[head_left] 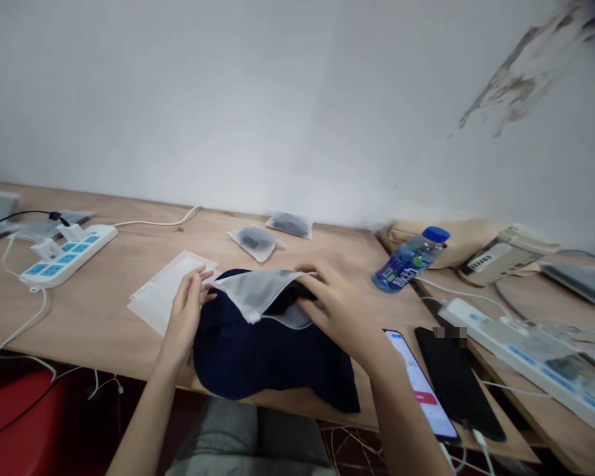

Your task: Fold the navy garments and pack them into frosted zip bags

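A frosted zip bag point(258, 289) with a white slider is held tilted over a dark navy cloth point(258, 357) on the table. Its mouth gapes toward the right, and something black point(288, 297) shows inside; its kind I cannot make out. My left hand point(188, 301) pinches the bag's left corner between closed fingers. At the opening, my right hand point(330, 304) grips the bag's edge, with some fingers reaching into the mouth beside the black item. Flat frosted bags point(161, 294) lie just left of the cloth, partly behind my left hand.
Two filled frosted bags point(255, 242) lie near the wall. Power strips point(72, 254) with cables sit at left and right. A blue-capped bottle point(409, 261), a coffee cup point(506, 254), a lit phone point(424, 390) and a black phone-like slab point(456, 383) are on the right.
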Demonstrator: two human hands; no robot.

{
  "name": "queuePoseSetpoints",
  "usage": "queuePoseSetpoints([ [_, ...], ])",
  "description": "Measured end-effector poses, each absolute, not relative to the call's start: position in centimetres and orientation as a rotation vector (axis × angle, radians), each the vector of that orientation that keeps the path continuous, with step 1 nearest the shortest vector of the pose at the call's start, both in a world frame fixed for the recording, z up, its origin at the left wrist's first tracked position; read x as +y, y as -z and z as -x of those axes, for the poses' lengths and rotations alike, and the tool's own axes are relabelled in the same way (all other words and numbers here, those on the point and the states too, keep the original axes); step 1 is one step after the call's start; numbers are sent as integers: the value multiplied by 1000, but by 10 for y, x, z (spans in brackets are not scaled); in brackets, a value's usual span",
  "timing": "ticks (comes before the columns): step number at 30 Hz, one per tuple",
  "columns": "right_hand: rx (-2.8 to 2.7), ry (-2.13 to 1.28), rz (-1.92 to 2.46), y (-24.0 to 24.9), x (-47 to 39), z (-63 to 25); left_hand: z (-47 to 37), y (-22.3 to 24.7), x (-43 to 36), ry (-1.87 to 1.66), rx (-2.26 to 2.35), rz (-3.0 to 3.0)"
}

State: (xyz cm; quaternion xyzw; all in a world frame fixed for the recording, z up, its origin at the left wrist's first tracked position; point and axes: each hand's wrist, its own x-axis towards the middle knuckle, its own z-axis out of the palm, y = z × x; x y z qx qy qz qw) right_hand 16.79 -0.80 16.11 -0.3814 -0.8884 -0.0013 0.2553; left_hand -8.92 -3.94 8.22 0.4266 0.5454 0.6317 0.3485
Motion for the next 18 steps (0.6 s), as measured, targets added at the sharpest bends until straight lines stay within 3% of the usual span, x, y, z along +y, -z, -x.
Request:
queuePoseSetpoints([
  [4, -2383, 104, 872, -150, -18, -170, 97, -71, -28, -1108, 1136, -892],
  [7, -2406, 127, 767, -130, -23, -167, 97, -59, -27, -927, 1086, -940],
  [13, -2364, 97, 727, -105, -32, -173, 110, -64, -33, -900, 1229, -1163],
  [18, -2263, 82, 824, -103, -30, -193, 177, -86, -27, -1143, 1574, -1195],
])
